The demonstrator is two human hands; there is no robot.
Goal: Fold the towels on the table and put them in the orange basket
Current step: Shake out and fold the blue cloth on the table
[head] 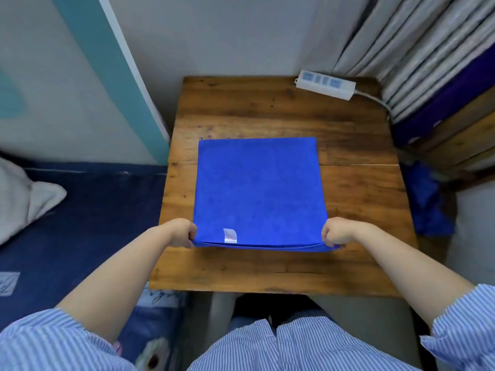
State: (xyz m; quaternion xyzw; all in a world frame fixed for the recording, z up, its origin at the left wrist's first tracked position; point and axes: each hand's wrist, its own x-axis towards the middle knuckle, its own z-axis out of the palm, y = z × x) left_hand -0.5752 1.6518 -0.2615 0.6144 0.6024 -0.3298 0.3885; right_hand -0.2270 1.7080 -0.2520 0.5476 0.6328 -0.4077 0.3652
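Blue towel (pixel 257 188) corners in curled fingers (pixel 193 232)

Blue cloth (pixel 428 202) beside the table (pixel 356 204), partly hidden by its edge

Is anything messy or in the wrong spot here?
Yes. A crumpled blue cloth hangs off the table's right edge, unfolded. The towel both hands pinch lies neat. No orange basket shows.

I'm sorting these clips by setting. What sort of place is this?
Probably a small bedroom at home. A bed with a dark blue sheet stands beside the wooden table, curtains hang at the right, and a power strip lies on the table.
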